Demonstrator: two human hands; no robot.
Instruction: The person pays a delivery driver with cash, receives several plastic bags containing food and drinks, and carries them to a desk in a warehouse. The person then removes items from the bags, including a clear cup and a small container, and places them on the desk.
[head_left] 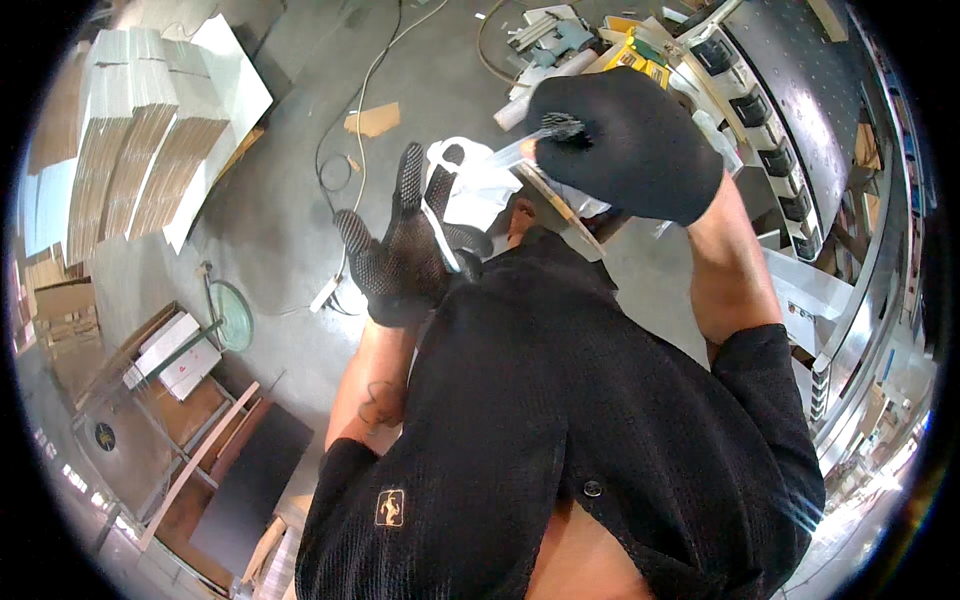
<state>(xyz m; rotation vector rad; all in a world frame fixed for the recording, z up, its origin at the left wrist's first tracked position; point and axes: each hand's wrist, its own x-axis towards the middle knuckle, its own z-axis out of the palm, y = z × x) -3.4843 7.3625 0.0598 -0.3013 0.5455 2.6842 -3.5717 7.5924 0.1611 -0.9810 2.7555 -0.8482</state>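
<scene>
Cardboard sheets (107, 140) stacked, 10 o'clock | brown scrap (374, 120) seen, 11 o'clock | dark board (252, 485) seen, 8 o'clock

A workshop or small factory
Smooth grey floor (270, 205) crossed by a long pale cable (384, 58), tall stacks of flat white-and-brown cardboard (130, 115) at far left, a long dark dotted work surface (790, 65) at far right

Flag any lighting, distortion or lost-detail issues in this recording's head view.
Head view: fisheye bends the metal rail at right, and the corners go black; head view: bright glare at lower right, with coloured flare; head view: the white item looks partly washed out, the right hand dark with little texture, the left hand's mesh glove legible.
</scene>
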